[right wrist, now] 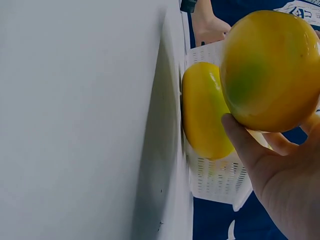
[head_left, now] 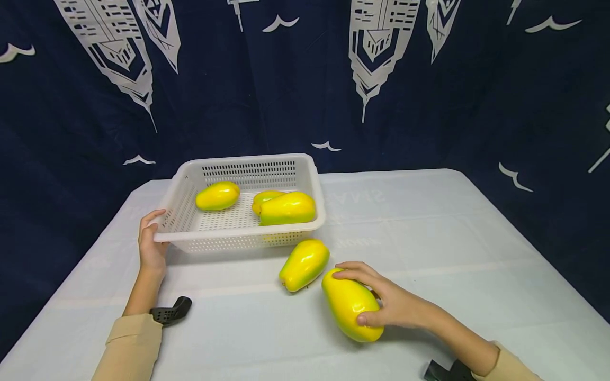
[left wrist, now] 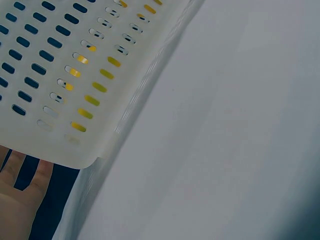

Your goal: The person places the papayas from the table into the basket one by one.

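Observation:
My right hand [head_left: 381, 299] grips a yellow-green papaya [head_left: 350, 304], with the thumb on its near side and fingers over the top. In the right wrist view, that papaya [right wrist: 272, 70] appears raised off the table. Another papaya [head_left: 305, 264] lies on the table between it and the white basket [head_left: 238, 233]. With my left hand [head_left: 152, 248], I hold the basket's front left corner by the rim; part of this hand is hidden behind the basket wall in the left wrist view. Inside the basket are a papaya [head_left: 217, 196] at left and two overlapping ones [head_left: 288, 208] at right.
A white cloth covers the table [head_left: 429, 238]. Behind it hangs a dark blue curtain [head_left: 286, 106] with white printed shapes. Black wrist straps [head_left: 171, 311] sit on both forearms, below tan sleeves.

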{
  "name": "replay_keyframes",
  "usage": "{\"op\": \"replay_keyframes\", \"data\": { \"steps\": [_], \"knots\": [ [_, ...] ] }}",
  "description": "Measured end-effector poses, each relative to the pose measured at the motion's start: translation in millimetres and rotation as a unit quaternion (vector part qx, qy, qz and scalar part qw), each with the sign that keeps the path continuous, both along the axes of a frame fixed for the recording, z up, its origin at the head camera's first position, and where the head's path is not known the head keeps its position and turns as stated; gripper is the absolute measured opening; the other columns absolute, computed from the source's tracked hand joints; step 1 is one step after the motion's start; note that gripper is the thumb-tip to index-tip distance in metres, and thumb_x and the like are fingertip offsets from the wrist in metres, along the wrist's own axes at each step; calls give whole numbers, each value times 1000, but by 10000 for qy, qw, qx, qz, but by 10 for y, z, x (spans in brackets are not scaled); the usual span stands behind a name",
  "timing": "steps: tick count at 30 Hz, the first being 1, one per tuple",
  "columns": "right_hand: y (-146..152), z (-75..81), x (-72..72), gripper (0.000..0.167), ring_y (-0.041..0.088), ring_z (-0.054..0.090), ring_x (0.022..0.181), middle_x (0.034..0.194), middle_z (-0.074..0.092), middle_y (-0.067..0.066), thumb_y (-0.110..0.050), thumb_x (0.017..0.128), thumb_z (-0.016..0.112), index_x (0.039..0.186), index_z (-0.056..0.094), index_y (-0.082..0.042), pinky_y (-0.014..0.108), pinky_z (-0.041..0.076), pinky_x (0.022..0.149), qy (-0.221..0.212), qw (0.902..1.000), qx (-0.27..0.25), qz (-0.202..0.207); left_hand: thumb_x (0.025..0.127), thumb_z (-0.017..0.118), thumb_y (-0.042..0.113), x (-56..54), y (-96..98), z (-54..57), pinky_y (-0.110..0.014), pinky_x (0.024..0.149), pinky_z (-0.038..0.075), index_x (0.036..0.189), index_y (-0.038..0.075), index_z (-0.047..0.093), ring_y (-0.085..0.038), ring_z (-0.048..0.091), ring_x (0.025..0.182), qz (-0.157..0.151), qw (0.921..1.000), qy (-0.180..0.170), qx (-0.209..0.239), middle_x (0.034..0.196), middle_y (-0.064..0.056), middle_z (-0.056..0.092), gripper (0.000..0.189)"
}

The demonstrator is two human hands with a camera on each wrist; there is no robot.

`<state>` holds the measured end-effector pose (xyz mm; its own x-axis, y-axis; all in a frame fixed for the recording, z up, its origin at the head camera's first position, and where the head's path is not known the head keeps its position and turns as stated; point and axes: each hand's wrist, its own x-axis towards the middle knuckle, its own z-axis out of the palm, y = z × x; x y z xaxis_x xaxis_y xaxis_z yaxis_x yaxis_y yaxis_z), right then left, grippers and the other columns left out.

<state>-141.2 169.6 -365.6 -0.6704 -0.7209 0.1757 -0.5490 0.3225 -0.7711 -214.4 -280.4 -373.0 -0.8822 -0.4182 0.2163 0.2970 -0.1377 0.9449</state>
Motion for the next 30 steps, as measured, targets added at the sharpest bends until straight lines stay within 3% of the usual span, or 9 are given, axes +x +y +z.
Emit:
{"op": "replay_keyframes", "data": {
  "steps": [7, 10, 14, 18, 22, 30],
  "knots": [
    [-7, 11, -30, 66, 38, 34, 122, 143, 29, 7, -21, 76, 66, 135, 37, -25, 49, 41, 79, 44, 9990, -313, -306, 90, 23, 23, 13, 3, 18, -26, 85, 31, 108, 25, 50, -8, 42, 108, 3, 10000, -14, -45, 118, 10, 43, 32],
    [-2, 12, -37, 66, 41, 32, 122, 142, 29, 5, -20, 76, 66, 135, 37, -25, 49, 42, 76, 43, 9979, -411, -492, 91, 24, 23, 12, 1, 10, -26, 85, 31, 109, 25, 50, -8, 42, 108, 20, 10000, -22, -39, 118, 10, 43, 32],
    [4, 13, -37, 65, 36, 31, 124, 142, 30, 4, -19, 77, 65, 136, 37, -24, 51, 41, 77, 28, 9965, -535, -641, 90, 24, 22, 4, -4, -3, -27, 86, 31, 108, 25, 51, -9, 42, 108, 39, 10000, -21, -27, 118, 10, 43, 32],
    [1, 7, -37, 63, 21, 33, 125, 142, 30, 7, -18, 78, 64, 135, 38, -23, 51, 41, 80, 96, 9948, -660, -776, 90, 24, 23, 4, -4, -8, -27, 86, 31, 108, 26, 51, -9, 42, 108, 54, 10000, -41, -52, 118, 10, 43, 32],
    [-2, 1, -44, 62, 10, 37, 120, 142, 31, 6, -18, 78, 62, 135, 38, -23, 44, 42, 82, 176, 9920, -718, -1022, 90, 24, 23, 11, 1, -7, -27, 86, 30, 109, 25, 50, -9, 42, 107, 35, 10000, -42, -69, 118, 10, 43, 32],
    [-10, 19, -61, 62, 22, 39, 120, 141, 31, 3, -16, 78, 61, 135, 39, -24, 32, 46, 82, 80, 9879, -849, -1296, 90, 25, 23, 1, 5, 4, -28, 87, 30, 109, 25, 50, -9, 42, 108, 23, 10000, -28, -17, 119, 10, 43, 32]
  ]
}}
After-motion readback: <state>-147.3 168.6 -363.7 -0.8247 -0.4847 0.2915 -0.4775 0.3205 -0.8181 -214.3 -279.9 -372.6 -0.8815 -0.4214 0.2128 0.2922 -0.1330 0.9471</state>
